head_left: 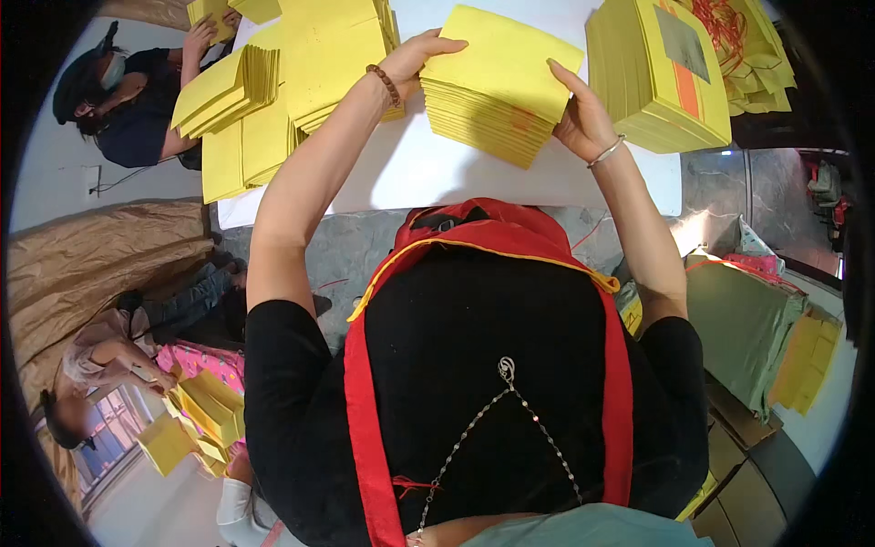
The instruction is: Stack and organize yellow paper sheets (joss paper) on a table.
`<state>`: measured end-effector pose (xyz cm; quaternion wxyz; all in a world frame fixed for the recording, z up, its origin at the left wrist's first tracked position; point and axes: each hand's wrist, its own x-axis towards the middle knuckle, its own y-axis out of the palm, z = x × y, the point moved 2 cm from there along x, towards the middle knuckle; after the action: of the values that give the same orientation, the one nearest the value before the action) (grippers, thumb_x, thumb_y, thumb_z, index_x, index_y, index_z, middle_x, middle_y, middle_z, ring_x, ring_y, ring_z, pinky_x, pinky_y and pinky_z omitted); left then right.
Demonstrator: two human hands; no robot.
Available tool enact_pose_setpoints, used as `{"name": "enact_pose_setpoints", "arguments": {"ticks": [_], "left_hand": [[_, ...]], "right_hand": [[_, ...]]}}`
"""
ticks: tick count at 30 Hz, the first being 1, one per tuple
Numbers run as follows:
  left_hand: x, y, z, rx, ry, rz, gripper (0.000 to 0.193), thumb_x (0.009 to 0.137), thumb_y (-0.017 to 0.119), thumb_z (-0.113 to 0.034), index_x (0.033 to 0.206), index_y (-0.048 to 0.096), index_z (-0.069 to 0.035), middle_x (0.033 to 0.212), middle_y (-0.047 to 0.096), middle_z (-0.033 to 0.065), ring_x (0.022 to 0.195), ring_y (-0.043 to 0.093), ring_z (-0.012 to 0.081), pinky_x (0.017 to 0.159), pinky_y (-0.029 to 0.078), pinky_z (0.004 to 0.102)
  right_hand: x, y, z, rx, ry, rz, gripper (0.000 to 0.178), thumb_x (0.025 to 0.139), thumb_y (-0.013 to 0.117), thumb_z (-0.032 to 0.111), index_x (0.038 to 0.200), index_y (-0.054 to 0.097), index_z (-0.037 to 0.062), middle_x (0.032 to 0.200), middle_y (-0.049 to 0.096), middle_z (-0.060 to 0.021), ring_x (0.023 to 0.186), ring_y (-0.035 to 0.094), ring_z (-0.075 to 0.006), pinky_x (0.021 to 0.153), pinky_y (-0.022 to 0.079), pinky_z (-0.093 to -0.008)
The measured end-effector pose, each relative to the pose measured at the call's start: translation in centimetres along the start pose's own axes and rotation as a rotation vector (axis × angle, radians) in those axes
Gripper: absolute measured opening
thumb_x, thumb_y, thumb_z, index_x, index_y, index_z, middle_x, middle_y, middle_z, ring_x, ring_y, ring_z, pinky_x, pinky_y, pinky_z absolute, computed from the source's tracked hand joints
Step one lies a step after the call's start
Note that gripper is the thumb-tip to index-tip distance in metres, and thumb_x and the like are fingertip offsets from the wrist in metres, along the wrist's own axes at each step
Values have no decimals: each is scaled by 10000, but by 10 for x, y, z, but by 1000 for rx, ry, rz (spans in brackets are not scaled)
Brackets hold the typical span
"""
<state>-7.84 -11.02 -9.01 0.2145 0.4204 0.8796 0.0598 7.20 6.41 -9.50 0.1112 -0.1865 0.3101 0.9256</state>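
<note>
- Two hands clamp one stack of yellow sheets above the white worktop; left hand fingers closed on its left edge, right hand fingers gripping its right corner
- Best kept level, edges squared with even pressure from both sides
- More yellow stacks nearby; bound bundle just right

Bright yellow paper stack (plain, unpatterned) on white table
</note>
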Motion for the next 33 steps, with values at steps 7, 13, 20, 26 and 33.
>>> {"name": "enact_pose_setpoints", "arguments": {"ticks": [7,13,20,26,33], "left_hand": [[-9,7,10,19,-8,-3,543,810,623,-235,1252,390,-24,1176,527,93,1081,523,175,916,430,332],[-12,5,17,48,-16,-40,558,813,620,-228,1272,370,-34,1181,525,93,1074,529,170,912,433,330],[-5,1,12,31,-31,-51,534,815,618,-211,1259,381,-33,1179,526,93,1070,532,174,906,438,325],[10,-16,10,591,157,-169,723,756,665,-247,1333,294,-20,1260,455,178,1114,485,237,923,405,354],[-38,89,-17,1771,696,-260,484,764,592,-239,1220,471,-127,1223,464,125,1144,386,317,913,309,465]], "right_hand": [[1,-6,-21,36,-31,-103,387,846,563,364,1124,511,100,1038,601,-30,908,596,-132,734,494,-287],[-1,-5,-25,-47,-47,-167,363,819,591,375,1083,526,134,991,598,1,863,587,-105,699,487,-258],[10,-2,-21,-62,-88,-163,405,806,598,374,1109,516,118,1019,583,-25,911,572,-152,772,472,-314],[17,-4,-27,11,-202,-57,357,782,619,205,1051,487,11,865,581,-93,718,602,-208,625,532,-335],[27,-17,-46,-81,-402,-170,366,728,666,169,1029,544,2,943,590,-110,836,591,-191,699,509,-321]]}}
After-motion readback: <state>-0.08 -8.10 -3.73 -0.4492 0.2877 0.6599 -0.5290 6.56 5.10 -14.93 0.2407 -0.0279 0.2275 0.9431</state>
